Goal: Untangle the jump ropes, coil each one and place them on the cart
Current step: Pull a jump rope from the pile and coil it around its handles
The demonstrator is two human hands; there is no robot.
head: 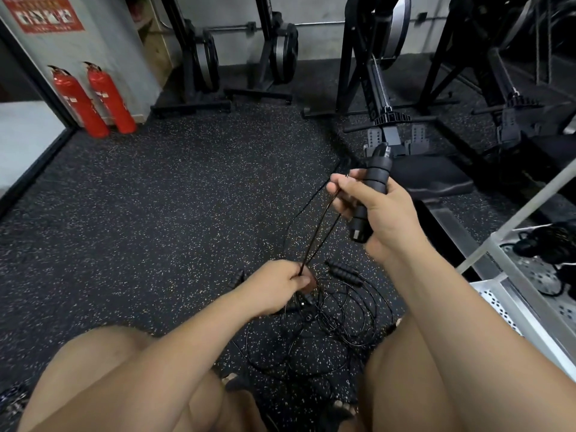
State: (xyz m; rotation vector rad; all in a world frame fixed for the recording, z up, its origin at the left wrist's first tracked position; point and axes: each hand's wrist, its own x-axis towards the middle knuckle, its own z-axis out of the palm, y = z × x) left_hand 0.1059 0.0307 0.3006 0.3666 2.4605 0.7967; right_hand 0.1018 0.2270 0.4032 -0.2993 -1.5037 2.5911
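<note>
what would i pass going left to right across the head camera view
two red fire extinguishers → left hand pinching the rope cord → right hand gripping a jump rope handle → metal cart

Two red fire extinguishers [79,102] stand on speckled floor [187,198]; black rowing machines [378,98] sit behind.

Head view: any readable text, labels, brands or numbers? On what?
Nothing legible.
Red wall sign: white print, too blurred.
Left fire extinguisher: white label, too small.
Right fire extinguisher: white label, too small.
Jump rope handle: no print visible.
</note>
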